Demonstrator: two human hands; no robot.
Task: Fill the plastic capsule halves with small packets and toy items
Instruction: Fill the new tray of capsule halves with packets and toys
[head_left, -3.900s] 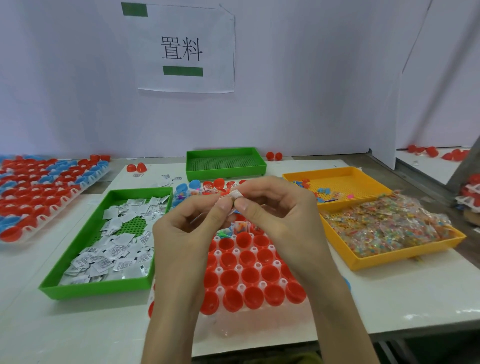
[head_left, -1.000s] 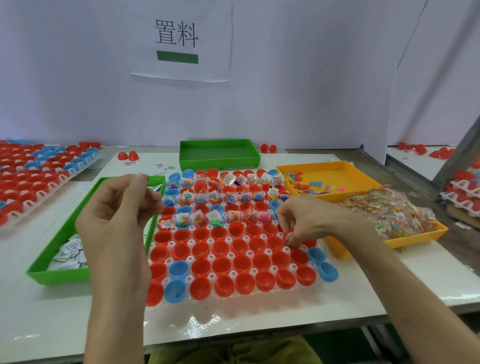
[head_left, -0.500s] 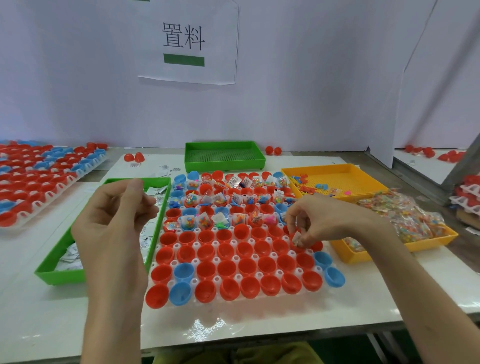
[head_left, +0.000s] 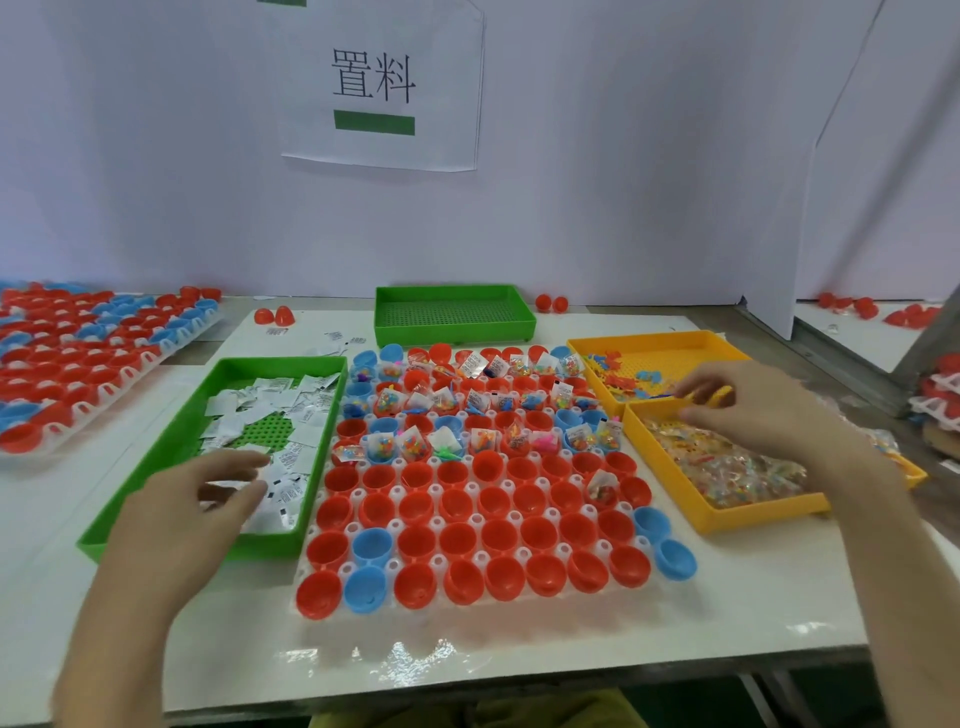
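Observation:
The clear tray of red and blue capsule halves (head_left: 488, 519) lies in the middle of the table. Its far rows hold packets and toys, and one packet (head_left: 602, 486) sits alone in a red half on the right. My left hand (head_left: 197, 499) hovers over the white packets (head_left: 280, 462) in the green tray (head_left: 171, 431), thumb and fingers apart, holding nothing. My right hand (head_left: 743, 410) reaches over the near yellow tray (head_left: 753, 512) of clear bead packets (head_left: 727, 467), fingertips by the far yellow tray (head_left: 649, 340) with small toy items (head_left: 618, 382). Nothing shows in its grasp.
An empty green tray (head_left: 452, 312) stands at the back. A second tray of capsule halves (head_left: 78, 364) lies at the far left. Loose red halves (head_left: 272, 315) sit near the white wall. A white partition (head_left: 769, 260) borders the right side.
My right hand left a packet in the red half on the right and moved to the yellow trays. My left hand came down from the air to the green tray.

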